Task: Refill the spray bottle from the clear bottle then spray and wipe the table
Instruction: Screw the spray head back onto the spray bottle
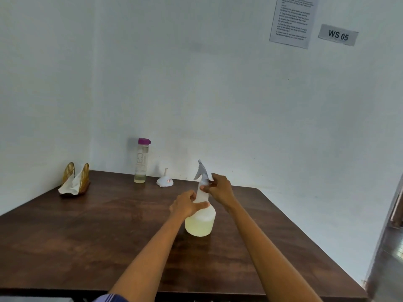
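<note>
A translucent spray bottle (200,223) holding pale yellow liquid stands upright in the middle of the dark wooden table (87,236). My left hand (185,204) grips its shoulder and neck from the left. My right hand (219,188) grips the white trigger head at the top of the neck. The clear bottle (142,162) with a purple cap stands at the table's far edge by the wall, with a little liquid at its bottom. A white funnel (165,180) lies upside down to the right of it.
A wooden napkin holder (75,178) with white tissue sits at the far left corner. Walls close off the table's far and left sides. Papers and a "WS 05" label (338,35) hang on the wall. A metal door edge (392,236) is at the right.
</note>
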`<action>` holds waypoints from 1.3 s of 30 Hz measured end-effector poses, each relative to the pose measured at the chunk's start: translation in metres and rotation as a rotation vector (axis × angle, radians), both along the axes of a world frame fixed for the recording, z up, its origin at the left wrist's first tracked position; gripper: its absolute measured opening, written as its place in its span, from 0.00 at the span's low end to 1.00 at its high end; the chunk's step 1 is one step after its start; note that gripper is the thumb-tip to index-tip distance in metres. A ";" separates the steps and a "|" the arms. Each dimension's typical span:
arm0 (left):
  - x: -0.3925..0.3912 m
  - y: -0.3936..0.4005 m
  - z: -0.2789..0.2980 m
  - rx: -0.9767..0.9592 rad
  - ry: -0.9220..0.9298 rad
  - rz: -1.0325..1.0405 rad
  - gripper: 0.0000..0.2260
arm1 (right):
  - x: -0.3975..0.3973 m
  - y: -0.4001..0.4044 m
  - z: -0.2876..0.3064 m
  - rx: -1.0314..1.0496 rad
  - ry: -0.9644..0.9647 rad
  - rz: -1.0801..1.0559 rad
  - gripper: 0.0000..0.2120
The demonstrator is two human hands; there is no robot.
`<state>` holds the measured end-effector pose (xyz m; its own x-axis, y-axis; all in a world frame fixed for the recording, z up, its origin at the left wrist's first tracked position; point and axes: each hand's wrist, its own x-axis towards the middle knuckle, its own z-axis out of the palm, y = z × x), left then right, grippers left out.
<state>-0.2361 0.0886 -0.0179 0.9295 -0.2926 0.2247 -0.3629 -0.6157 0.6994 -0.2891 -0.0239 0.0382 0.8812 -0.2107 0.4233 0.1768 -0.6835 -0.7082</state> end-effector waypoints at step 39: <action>-0.002 0.004 0.024 -0.113 0.027 -0.341 0.22 | -0.004 0.009 0.003 0.258 -0.014 -0.008 0.12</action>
<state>-0.2377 0.0928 0.0057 0.7888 -0.5615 0.2502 -0.5146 -0.3807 0.7683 -0.2928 -0.0146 0.0412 0.8734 -0.3203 0.3669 0.1833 -0.4817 -0.8569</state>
